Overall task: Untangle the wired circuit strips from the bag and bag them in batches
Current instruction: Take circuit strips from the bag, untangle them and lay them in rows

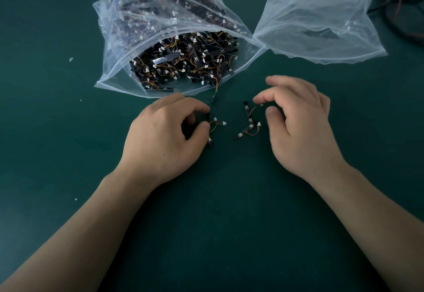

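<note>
Wired strip [212, 124] is pinched by left hand [165, 131] fingers [195, 108] on worktop [218, 199]. 2 strips [249, 127] are lain by right hand [298, 128], wire end touched w/ index; grip unclear. Full bag [142, 27] is lain open behind.

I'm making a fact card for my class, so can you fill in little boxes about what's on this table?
table: dark green
big bag: clear, open, full of tangled circuit strips
second bag: clear, to the right, few strips inside
left hand: pinches a small bunch of strips
right hand: pinches a wire of the loose strips lying on the table
top right corner: dark cables
</note>
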A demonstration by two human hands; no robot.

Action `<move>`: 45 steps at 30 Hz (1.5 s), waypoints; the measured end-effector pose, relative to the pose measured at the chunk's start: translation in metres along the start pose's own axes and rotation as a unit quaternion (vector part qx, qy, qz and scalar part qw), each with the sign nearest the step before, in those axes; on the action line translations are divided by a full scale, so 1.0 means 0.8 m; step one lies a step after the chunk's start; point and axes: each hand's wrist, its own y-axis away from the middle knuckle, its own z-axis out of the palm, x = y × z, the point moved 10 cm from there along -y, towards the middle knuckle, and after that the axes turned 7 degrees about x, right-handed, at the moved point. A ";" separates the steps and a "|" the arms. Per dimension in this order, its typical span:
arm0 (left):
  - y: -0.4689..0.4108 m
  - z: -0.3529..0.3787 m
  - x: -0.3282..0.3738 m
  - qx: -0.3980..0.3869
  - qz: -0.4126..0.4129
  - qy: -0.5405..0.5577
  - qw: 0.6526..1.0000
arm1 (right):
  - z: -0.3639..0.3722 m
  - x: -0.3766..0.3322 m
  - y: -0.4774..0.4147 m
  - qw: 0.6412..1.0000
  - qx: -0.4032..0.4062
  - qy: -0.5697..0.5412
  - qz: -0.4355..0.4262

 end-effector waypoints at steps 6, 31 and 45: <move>0.000 0.002 -0.002 -0.015 -0.004 -0.020 1.000 | 0.011 0.010 -0.003 0.999 -0.036 0.001 0.036; -0.010 -0.017 -0.033 0.056 -0.099 0.255 0.960 | 0.025 -0.078 0.024 0.969 -0.100 -0.033 -0.224; -0.016 -0.026 -0.035 0.084 -0.088 0.277 0.953 | 0.052 -0.105 0.053 0.931 -0.183 0.067 -0.308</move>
